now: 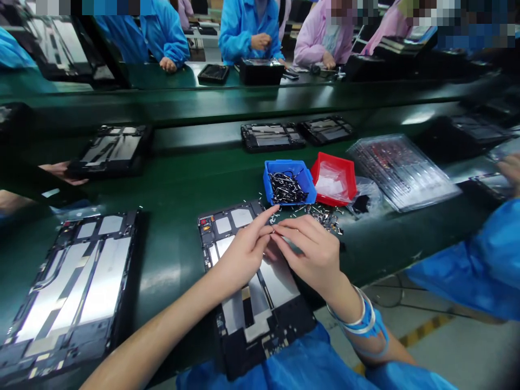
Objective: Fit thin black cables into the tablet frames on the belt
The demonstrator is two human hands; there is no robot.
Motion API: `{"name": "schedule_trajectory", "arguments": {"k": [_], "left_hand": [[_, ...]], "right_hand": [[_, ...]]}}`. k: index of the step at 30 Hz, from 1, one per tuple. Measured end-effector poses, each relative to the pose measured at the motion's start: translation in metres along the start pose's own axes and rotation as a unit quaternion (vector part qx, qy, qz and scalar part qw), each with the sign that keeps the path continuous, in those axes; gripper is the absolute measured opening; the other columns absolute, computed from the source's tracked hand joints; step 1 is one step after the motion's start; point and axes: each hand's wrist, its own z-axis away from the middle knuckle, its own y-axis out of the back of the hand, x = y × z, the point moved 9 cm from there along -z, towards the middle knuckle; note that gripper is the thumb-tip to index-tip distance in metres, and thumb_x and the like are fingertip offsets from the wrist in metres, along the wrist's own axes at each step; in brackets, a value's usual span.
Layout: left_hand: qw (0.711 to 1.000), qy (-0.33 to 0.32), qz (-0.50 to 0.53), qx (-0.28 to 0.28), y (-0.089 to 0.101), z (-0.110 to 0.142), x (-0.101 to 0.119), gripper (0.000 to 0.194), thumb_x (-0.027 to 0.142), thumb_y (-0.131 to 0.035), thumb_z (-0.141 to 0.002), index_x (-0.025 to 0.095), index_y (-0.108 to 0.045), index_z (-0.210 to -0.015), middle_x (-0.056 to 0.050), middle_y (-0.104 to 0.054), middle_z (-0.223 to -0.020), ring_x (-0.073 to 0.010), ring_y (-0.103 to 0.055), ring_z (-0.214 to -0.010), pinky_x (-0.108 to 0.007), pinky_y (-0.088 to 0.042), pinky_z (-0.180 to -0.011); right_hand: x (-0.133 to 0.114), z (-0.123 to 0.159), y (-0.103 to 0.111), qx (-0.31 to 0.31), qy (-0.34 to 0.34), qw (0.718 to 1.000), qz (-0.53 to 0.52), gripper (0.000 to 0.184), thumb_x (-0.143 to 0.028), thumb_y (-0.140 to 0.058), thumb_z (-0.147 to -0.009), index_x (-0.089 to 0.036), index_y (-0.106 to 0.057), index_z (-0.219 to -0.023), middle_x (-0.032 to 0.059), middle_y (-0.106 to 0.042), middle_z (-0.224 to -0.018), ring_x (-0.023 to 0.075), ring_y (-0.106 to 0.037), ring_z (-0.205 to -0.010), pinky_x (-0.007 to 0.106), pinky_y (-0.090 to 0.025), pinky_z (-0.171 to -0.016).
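My left hand [244, 254] and my right hand [311, 252] hover over a black tablet housing [239, 319] with silver panels, lying on the green belt. Their fingertips meet near the housing's top edge, and a tiny part may lie between them, though the picture does not settle it. Small silver-and-black pieces [325, 218] are scattered just beyond my right fingers. Behind them stands a blue bin [270, 181] full of similar pieces, next to a red tray [333, 179] holding clear plastic.
A second open housing [69, 292] lies to my left. Further housings sit across the green conveyor [174, 189]. A stack of clear trays [402, 173] lies to the right. A co-worker's hand [60, 171] rests at left, another hand [509, 170] at right. More people work beyond.
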Motion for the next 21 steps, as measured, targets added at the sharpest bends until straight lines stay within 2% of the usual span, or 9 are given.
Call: {"name": "schedule_trajectory", "arguments": {"k": [3,5,7,10,12,14,15,18,21], "left_hand": [[0.997,-0.032,-0.072,0.0,-0.001,0.001,0.006,0.056,0.009,-0.038,-0.09,0.019,-0.039,-0.145,-0.007,-0.071,-0.097,-0.0128,-0.064,-0.069,-0.027,-0.054,-0.072],[0.997,-0.033,-0.068,-0.003,-0.001,0.001,0.006,0.056,0.009,-0.038,-0.09,0.018,-0.037,-0.146,-0.007,-0.071,-0.096,-0.0141,-0.065,-0.073,-0.027,-0.054,-0.07],[1.0,-0.013,-0.005,0.0,0.001,-0.001,0.0,0.058,0.012,-0.039,-0.092,0.019,-0.031,-0.149,-0.01,-0.07,-0.102,-0.0152,-0.068,-0.075,-0.026,-0.055,-0.065],[0.992,0.006,0.122,-0.002,0.002,-0.004,-0.004,0.063,0.021,-0.045,-0.093,0.019,-0.022,-0.151,-0.012,-0.07,-0.101,-0.0179,-0.071,-0.074,-0.025,-0.055,-0.058],[0.979,0.005,0.2,-0.036,-0.004,-0.005,0.0,0.07,0.027,-0.054,-0.091,0.019,-0.019,-0.152,-0.011,-0.072,-0.094,-0.02,-0.072,-0.072,-0.024,-0.055,-0.054],[0.96,0.011,0.268,-0.083,-0.012,-0.002,0.006,0.08,0.03,-0.061,-0.088,0.02,-0.015,-0.153,-0.01,-0.073,-0.086,-0.0204,-0.072,-0.065,-0.022,-0.053,-0.05],[0.95,0.02,0.293,-0.103,-0.015,0.0,0.009,0.084,0.03,-0.064,-0.087,0.021,-0.013,-0.153,-0.009,-0.073,-0.082,-0.0202,-0.071,-0.062,-0.021,-0.052,-0.047],[0.93,0.047,0.335,-0.143,-0.021,0.007,0.016,0.085,0.027,-0.065,-0.087,0.021,-0.012,-0.154,-0.008,-0.073,-0.076,-0.0191,-0.07,-0.055,-0.019,-0.05,-0.043],[0.919,0.055,0.354,-0.164,-0.022,0.016,0.02,0.076,0.025,-0.063,-0.088,0.021,-0.02,-0.152,-0.009,-0.074,-0.079,-0.0194,-0.071,-0.056,-0.018,-0.05,-0.042]], "right_hand": [[0.002,-0.001,0.0,-0.005,-0.005,1.0,0.003,0.012,-0.007,-0.061,-0.081,-0.016,-0.067,-0.077,0.0069,-0.072,-0.077,0.0167,-0.061,-0.068,0.029,-0.052,-0.06],[0.009,0.002,0.005,0.006,-0.015,1.0,0.005,0.012,-0.006,-0.061,-0.08,-0.016,-0.067,-0.077,0.0062,-0.072,-0.076,0.0167,-0.063,-0.068,0.029,-0.052,-0.061],[0.023,0.008,0.014,0.033,-0.052,0.998,0.029,0.013,-0.006,-0.061,-0.08,-0.017,-0.069,-0.081,0.0053,-0.073,-0.075,0.0171,-0.065,-0.068,0.03,-0.053,-0.064],[0.054,0.023,0.017,0.037,-0.165,0.985,0.037,0.019,-0.009,-0.059,-0.082,-0.02,-0.073,-0.089,0.0055,-0.075,-0.079,0.0188,-0.067,-0.07,0.031,-0.053,-0.063],[0.067,0.032,0.001,-0.018,-0.232,0.97,-0.077,0.018,-0.014,-0.059,-0.083,-0.022,-0.074,-0.09,0.0055,-0.076,-0.085,0.0193,-0.07,-0.075,0.03,-0.054,-0.059],[0.066,0.036,-0.018,-0.061,-0.262,0.932,-0.243,0.015,-0.02,-0.061,-0.084,-0.024,-0.075,-0.089,0.0048,-0.077,-0.089,0.0187,-0.071,-0.079,0.029,-0.055,-0.059],[0.062,0.035,-0.023,-0.063,-0.267,0.909,-0.313,0.014,-0.023,-0.063,-0.084,-0.025,-0.076,-0.089,0.0042,-0.077,-0.089,0.0181,-0.071,-0.079,0.028,-0.056,-0.06],[0.054,0.023,-0.024,-0.028,-0.248,0.864,-0.436,0.009,-0.027,-0.069,-0.082,-0.028,-0.077,-0.087,0.0019,-0.075,-0.08,0.0157,-0.069,-0.074,0.029,-0.056,-0.065],[0.046,0.01,-0.023,-0.029,-0.21,0.844,-0.493,0.006,-0.03,-0.075,-0.078,-0.029,-0.077,-0.084,0.0005,-0.073,-0.072,0.014,-0.065,-0.067,0.028,-0.053,-0.06]]}}
